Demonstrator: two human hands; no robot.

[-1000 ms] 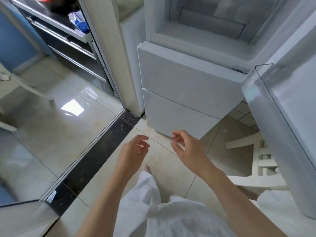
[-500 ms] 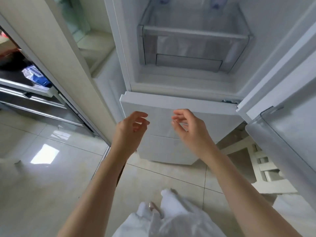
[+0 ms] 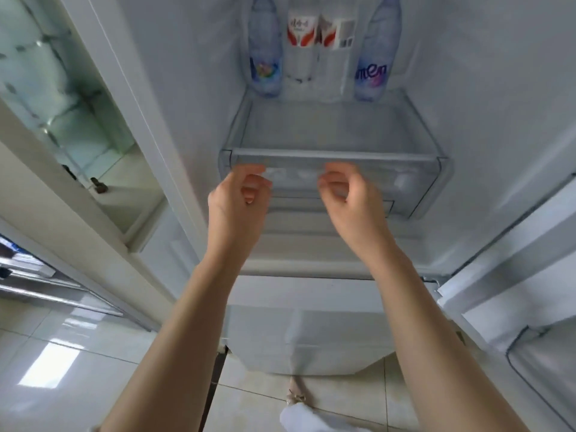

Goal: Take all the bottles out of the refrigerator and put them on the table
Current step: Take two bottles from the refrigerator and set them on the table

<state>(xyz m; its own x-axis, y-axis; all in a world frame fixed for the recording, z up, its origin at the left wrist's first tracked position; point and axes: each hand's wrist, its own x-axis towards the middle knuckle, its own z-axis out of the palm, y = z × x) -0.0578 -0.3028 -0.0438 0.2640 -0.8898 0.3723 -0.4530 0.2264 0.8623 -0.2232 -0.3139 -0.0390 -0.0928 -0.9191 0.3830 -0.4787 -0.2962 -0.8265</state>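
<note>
Two bottles are seen standing upright on the glass shelf point(image 3: 336, 126) at the back of the open refrigerator point(image 3: 498, 88). The left bottle point(image 3: 265, 48) is placed at the left end of the row and the right bottle point(image 3: 375, 54) at the right end; the long axis of each runs vertically, with the neck pointing up and the base resting on the shelf. Their caps are cut off by the top edge of the picture. Between them two white cartons point(image 3: 318, 42) with red and orange marks are set side by side, close to the bottles.

Both bottles are kept well apart from the fingers: they are found higher and deeper in the refrigerator, while the hands are held lower, in front of the clear drawer point(image 3: 414, 185) under the shelf. The left hand point(image 3: 237, 207) is raised below the left bottle, with its fingers point(image 3: 249, 179) loosely curled, and nothing is held in it. The right hand point(image 3: 352, 201) is raised slightly left of the right bottle, its fingers also loosely curled around nothing. It cannot be told whether the fingertips touch the drawer front.

Below the hands a closed white lower door point(image 3: 311, 338) is seen, and under it a tiled floor point(image 3: 62, 385). At the right the open refrigerator door point(image 3: 530, 307) is partly shown.
</note>
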